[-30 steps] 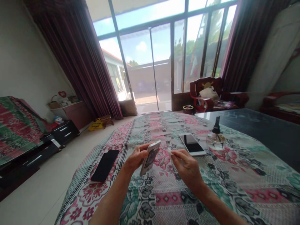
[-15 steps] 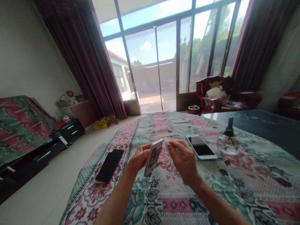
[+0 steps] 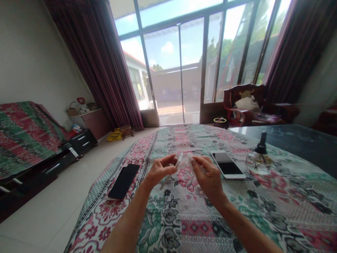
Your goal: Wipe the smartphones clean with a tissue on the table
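Observation:
My left hand [image 3: 159, 170] grips a white phone [image 3: 179, 160] that stands edge-on to me above the floral tablecloth [image 3: 184, 218]. Just to its right, my right hand [image 3: 207, 175] pinches a small white wipe [image 3: 190, 159] close to the phone's face. A black phone [image 3: 124, 181] lies flat on the cloth to the left of my hands. A second white phone [image 3: 228, 164] with a dark screen lies flat to the right.
A clear glass bottle with a black top [image 3: 259, 154] stands right of the white phone. A dark glass table top [image 3: 302, 147] shows past the cloth's right edge. A red wooden armchair [image 3: 244, 105] sits by the window; a low cabinet [image 3: 79, 140] is at the left.
The held phone turned from showing its face to standing edge-on. My right hand brought the white wipe up against it. My view swung slightly left.

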`<control>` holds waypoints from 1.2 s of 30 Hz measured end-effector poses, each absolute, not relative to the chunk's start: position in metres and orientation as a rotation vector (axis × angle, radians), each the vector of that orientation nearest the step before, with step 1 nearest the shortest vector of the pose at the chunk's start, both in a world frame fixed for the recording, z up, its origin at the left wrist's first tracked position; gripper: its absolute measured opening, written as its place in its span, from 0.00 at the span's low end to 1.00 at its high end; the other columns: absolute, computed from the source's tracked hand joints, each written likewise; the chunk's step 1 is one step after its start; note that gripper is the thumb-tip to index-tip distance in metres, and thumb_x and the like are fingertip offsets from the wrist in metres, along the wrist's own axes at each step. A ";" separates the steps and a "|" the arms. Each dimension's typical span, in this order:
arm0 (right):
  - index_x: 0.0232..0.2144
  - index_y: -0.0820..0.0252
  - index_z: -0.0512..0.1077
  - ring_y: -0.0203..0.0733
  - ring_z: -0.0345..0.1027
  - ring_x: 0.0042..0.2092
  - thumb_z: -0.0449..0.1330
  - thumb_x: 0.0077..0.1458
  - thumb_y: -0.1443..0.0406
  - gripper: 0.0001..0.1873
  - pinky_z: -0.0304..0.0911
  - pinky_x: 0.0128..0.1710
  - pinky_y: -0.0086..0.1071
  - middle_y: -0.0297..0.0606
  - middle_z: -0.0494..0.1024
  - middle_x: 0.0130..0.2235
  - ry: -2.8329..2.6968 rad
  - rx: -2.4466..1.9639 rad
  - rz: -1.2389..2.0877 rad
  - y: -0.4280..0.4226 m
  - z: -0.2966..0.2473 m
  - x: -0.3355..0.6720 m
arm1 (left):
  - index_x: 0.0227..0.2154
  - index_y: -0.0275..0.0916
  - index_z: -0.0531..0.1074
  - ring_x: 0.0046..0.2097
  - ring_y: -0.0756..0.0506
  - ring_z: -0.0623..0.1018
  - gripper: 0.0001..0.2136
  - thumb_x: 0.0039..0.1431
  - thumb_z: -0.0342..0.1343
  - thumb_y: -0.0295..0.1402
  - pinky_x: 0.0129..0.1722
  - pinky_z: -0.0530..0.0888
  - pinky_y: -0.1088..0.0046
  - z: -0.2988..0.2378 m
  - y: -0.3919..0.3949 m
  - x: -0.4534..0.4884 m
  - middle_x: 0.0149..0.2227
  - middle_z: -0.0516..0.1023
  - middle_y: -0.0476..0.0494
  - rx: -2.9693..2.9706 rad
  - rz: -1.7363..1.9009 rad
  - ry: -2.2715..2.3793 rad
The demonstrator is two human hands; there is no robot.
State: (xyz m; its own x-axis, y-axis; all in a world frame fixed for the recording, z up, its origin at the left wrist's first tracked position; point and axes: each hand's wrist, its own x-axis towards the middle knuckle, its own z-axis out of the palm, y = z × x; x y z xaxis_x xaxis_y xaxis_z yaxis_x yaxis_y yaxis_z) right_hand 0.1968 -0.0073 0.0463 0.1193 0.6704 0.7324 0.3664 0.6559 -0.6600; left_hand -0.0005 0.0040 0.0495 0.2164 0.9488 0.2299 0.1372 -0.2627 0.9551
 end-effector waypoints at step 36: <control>0.28 0.60 0.79 0.42 0.70 0.35 0.54 0.51 0.66 0.13 0.59 0.37 0.32 0.44 0.78 0.34 -2.159 -1.708 0.170 0.006 0.040 0.228 | 0.60 0.46 0.58 0.64 0.34 0.58 0.40 0.42 0.65 0.33 0.61 0.53 0.51 0.045 -0.003 0.008 0.61 0.64 0.42 2.634 0.358 1.211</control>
State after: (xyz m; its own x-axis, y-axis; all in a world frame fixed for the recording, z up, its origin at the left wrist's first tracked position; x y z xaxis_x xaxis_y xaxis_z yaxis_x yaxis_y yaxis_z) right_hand 0.2278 0.0062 0.0397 -0.1882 0.9572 0.2199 0.9111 0.2538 -0.3248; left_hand 0.0080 -0.0028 0.0446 0.6306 0.7654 0.1281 0.7119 -0.6362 0.2974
